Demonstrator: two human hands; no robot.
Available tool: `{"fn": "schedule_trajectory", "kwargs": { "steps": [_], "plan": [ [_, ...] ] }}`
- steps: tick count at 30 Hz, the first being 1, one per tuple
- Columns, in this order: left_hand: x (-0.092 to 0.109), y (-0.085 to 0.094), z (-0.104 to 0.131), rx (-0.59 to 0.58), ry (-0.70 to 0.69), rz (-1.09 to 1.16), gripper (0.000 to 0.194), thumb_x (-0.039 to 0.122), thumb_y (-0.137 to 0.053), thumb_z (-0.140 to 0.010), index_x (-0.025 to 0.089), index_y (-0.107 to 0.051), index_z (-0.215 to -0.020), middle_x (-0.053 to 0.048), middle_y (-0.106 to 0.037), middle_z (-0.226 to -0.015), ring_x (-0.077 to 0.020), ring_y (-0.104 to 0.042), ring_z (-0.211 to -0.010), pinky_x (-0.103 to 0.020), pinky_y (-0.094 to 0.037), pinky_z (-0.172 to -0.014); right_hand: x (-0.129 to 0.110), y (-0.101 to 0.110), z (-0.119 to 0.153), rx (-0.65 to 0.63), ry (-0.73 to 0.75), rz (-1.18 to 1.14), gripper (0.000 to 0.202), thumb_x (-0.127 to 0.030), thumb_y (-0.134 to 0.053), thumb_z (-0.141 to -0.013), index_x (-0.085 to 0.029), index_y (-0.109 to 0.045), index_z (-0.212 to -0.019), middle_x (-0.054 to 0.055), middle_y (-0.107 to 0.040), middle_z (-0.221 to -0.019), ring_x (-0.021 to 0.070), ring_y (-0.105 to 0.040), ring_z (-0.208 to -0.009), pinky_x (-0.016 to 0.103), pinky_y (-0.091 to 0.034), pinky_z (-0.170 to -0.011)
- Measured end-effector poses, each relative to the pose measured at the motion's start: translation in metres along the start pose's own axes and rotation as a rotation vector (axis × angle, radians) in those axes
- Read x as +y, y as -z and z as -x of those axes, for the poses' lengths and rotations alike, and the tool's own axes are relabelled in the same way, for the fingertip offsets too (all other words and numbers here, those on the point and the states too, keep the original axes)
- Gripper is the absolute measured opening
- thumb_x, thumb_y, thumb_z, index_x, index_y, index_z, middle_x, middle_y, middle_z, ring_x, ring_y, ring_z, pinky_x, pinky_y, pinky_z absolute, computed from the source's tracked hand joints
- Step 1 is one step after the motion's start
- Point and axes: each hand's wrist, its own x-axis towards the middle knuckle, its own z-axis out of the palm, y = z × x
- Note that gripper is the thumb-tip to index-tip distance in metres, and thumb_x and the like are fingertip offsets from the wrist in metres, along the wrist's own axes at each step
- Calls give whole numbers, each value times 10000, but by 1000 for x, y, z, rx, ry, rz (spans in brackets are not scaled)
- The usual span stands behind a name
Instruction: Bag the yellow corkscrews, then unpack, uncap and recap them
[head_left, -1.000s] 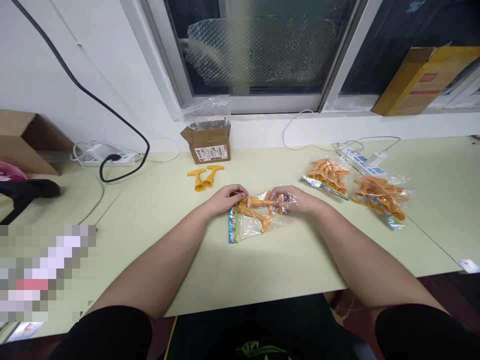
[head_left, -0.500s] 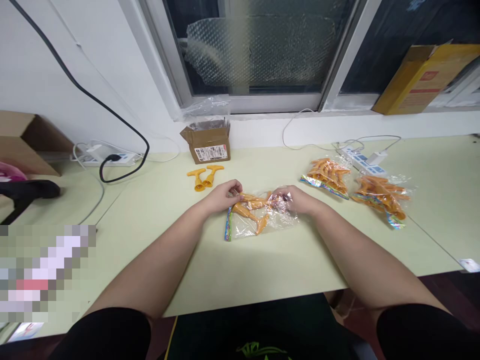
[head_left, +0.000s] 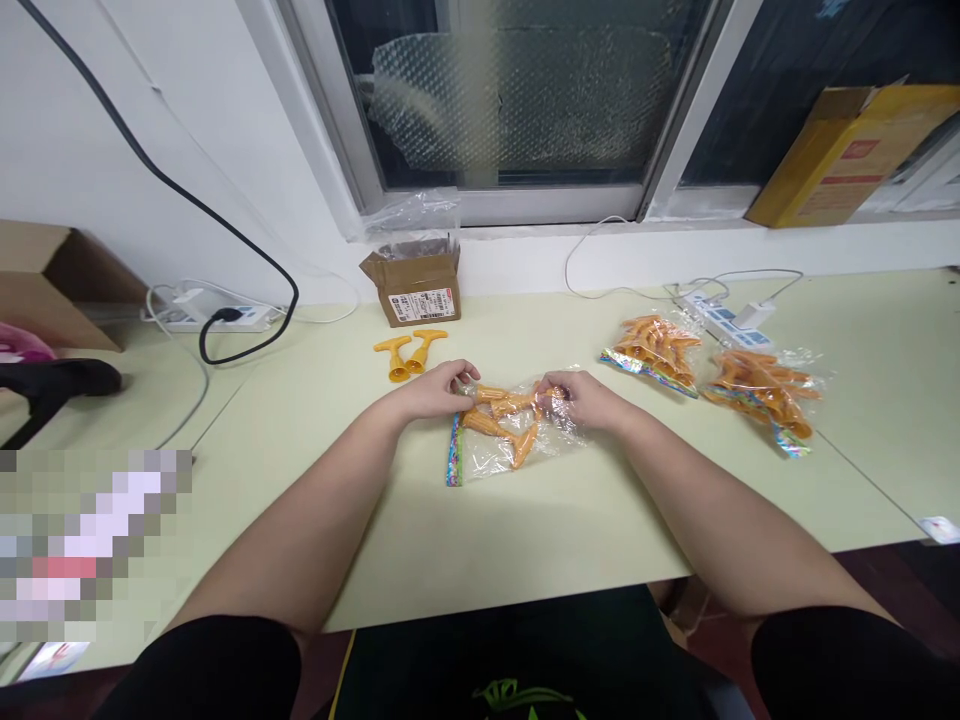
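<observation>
A clear plastic bag (head_left: 491, 462) with a colourful strip on its left end lies on the table. Inside it are several orange T-shaped plastic pieces (head_left: 489, 424), each with a flared end. My left hand (head_left: 439, 390) is at the bag's upper left corner, its fingers curled and its thumb by the bag's edge; the exact grip is partly hidden. On the other side, my right hand (head_left: 585, 398) has its fingers closed on the bag's film, around the end of an orange piece. Two loose yellow-orange T-shaped pieces (head_left: 410, 354) lie beyond my left hand.
Two filled bags (head_left: 654, 352) of orange pieces lie at the right, near a power strip (head_left: 727, 320). A small cardboard box (head_left: 420, 288) stands by the wall. At the left are a black cable (head_left: 247, 250), another power strip (head_left: 259, 318) and a larger carton (head_left: 52, 280).
My left hand has shifted slightly left, away from the orange pieces. The bag's strip end has moved a little left, and my right hand has moved slightly left too.
</observation>
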Motion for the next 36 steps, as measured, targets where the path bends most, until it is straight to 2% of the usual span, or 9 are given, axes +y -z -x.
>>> {"fn": "schedule_trajectory", "kwargs": {
  "steps": [6,8,13,18,21,23,25,29,36],
  "plan": [
    [0,1,-1,-158,-34,115,491,323,-764,-648,231,-712,-1127,-64,-713,-1079,-238,-670,-983,-312,-526,-778,-10,-1,4,-2,30,125,191,-370,-646,-877,-209,-706,-962,11,-683,-802,155,-546,-700,257,-355,-654],
    [-1,0,-2,-168,-37,125,455,350,-778,-669,221,-719,-1101,-66,-724,-1051,-233,-678,-945,-314,-522,-763,-15,-2,3,13,69,141,157,-340,-639,-871,-200,-699,-906,19,-663,-795,156,-542,-710,258,-352,-660],
    [-5,-5,-5,-119,-20,166,349,362,-752,-744,211,-725,-1058,-60,-746,-955,-233,-698,-903,-349,-538,-804,-26,-4,-1,80,118,187,221,-387,-629,-872,-197,-615,-761,18,-590,-752,165,-498,-697,278,-338,-659],
    [-7,-10,-6,-128,-85,327,402,301,-713,-759,215,-671,-1149,-85,-728,-1118,-235,-684,-1088,-370,-540,-922,-32,-2,3,82,96,208,319,-474,-636,-891,-211,-555,-730,-5,-575,-702,150,-460,-658,271,-304,-629],
    [-4,-12,-5,-22,-96,236,396,314,-711,-751,223,-643,-1130,-64,-695,-1083,-228,-676,-1049,-355,-539,-887,-33,-1,5,45,61,238,306,-467,-640,-892,-220,-562,-728,-23,-551,-635,133,-399,-589,270,-272,-600],
    [-1,-12,-4,69,-78,126,358,331,-714,-735,225,-632,-1067,-40,-670,-1028,-210,-672,-940,-334,-532,-820,-33,-1,5,31,54,270,272,-457,-648,-886,-229,-588,-750,-24,-558,-628,133,-392,-573,273,-261,-596],
    [1,-11,-3,108,-11,20,322,338,-707,-721,226,-620,-1010,-21,-663,-950,-198,-655,-817,-320,-510,-723,-34,-2,5,24,40,313,232,-440,-653,-880,-239,-609,-774,-18,-572,-634,138,-401,-570,280,-255,-599],
    [3,-9,-2,71,95,-15,265,274,-670,-690,236,-616,-947,-8,-708,-861,-215,-671,-779,-314,-491,-658,-39,-6,5,19,-18,402,194,-430,-656,-877,-250,-630,-812,-4,-556,-607,154,-406,-558,294,-244,-593],
    [-1,-8,-4,20,76,215,286,252,-719,-665,224,-670,-946,-12,-708,-783,-201,-673,-716,-314,-498,-635,-35,-14,4,21,-114,460,290,-557,-657,-894,-268,-678,-893,28,-574,-619,174,-446,-570,299,-225,-584]
  ]
}}
